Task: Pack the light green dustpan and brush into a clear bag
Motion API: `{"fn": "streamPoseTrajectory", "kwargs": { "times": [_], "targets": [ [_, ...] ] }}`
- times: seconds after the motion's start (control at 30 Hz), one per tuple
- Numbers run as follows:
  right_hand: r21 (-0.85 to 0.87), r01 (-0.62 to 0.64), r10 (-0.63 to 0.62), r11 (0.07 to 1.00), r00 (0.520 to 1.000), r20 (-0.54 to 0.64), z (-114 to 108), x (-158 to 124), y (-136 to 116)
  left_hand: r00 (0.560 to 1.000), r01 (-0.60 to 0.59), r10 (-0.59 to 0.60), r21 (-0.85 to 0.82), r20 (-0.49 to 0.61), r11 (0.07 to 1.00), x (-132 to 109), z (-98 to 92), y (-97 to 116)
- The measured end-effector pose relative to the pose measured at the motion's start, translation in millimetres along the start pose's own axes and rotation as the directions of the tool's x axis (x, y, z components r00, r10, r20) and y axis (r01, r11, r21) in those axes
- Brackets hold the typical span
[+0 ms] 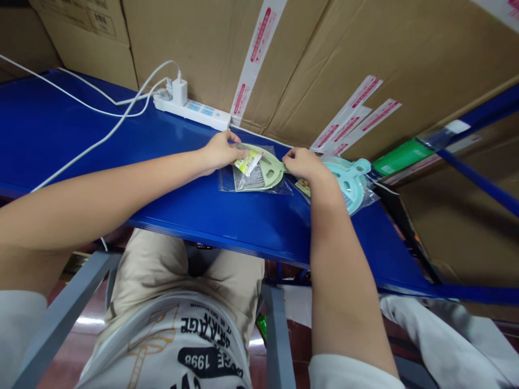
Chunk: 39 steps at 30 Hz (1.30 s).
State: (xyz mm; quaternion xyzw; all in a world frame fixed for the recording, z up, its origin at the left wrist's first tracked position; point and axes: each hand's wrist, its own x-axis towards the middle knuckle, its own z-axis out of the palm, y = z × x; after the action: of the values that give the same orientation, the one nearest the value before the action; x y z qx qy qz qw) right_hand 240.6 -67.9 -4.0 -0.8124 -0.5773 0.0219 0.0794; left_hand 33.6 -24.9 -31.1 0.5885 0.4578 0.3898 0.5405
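1. Dustpan [273, 163], green and bagged, lies on the bench [227, 216] between left hand [219, 152] and right hand [306, 163], long axis left to right.
2. Left fingers [233, 137] pinch its left end.
3. Right fingers [288, 157] close on its handle.

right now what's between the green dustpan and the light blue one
In the head view, the right hand lies between the green dustpan and the light blue dustpan.
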Motion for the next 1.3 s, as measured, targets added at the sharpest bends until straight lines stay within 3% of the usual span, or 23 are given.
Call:
{"fn": "streamPoseTrajectory", "kwargs": {
  "times": [0.3, 0.53, 1.3],
  "targets": [
    [-0.007, 0.004, -0.004, 1.0, 1.0, -0.006, 2.1, 1.0, 1.6, 0.998, -0.052, 0.048, 0.097, 0.041, 0.994, -6.9, 5.4, -0.8],
    [0.001, 0.007, -0.007, 1.0, 1.0, -0.004, 2.6, 2.2, 2.2, 0.999, -0.044, 0.046, -0.12, 0.013, 0.992, -2.3, 4.0, -3.3],
    [-0.081, 0.073, -0.072, 0.994, 0.997, 0.018, 13.6, 12.2, 6.9, 0.997, -0.047, 0.038, -0.152, -0.065, 0.987, 3.2, 3.2, -3.4]
  ]
}}
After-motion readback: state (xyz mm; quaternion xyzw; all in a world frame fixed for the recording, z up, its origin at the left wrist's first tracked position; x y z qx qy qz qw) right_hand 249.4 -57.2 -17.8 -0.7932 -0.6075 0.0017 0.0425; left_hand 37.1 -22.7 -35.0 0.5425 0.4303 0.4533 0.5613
